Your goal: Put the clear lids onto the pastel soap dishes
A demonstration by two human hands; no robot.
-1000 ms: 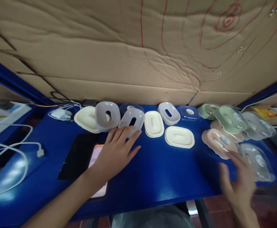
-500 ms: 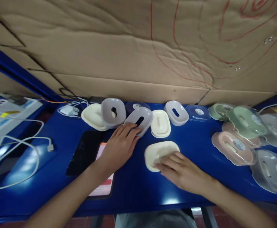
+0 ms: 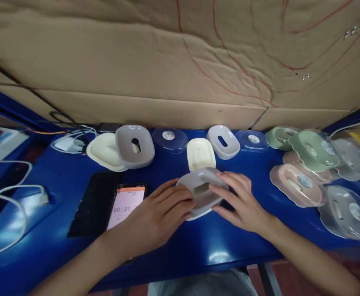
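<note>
My left hand point(image 3: 164, 209) grips the left side of a grey soap dish tray point(image 3: 209, 198) with an oblong slot in its floor. On its right rim are the fingers of my right hand point(image 3: 241, 203), curled over the edge. Under the grey tray, a cream base point(image 3: 201, 214) shows only as a thin edge at the front. Just behind lies another cream base point(image 3: 201, 152). To the left, a second grey tray point(image 3: 144, 152) leans on a cream piece point(image 3: 102, 150). A paler slotted tray point(image 3: 230, 149) sits further back.
Clear lids point(image 3: 176, 142) with round labels lie along the back. At right are lidded soap dishes in green point(image 3: 312, 153), pink point(image 3: 280, 174) and grey point(image 3: 349, 205). A lit phone point(image 3: 124, 205), a black slab point(image 3: 90, 205) and white cables point(image 3: 28, 187) occupy the left. Cardboard point(image 3: 121, 61) walls the back.
My left hand has brought the grey tray from the back row toward me, over the cream base. My right hand has shifted from that base to the tray's rim. The view has shifted slightly.
</note>
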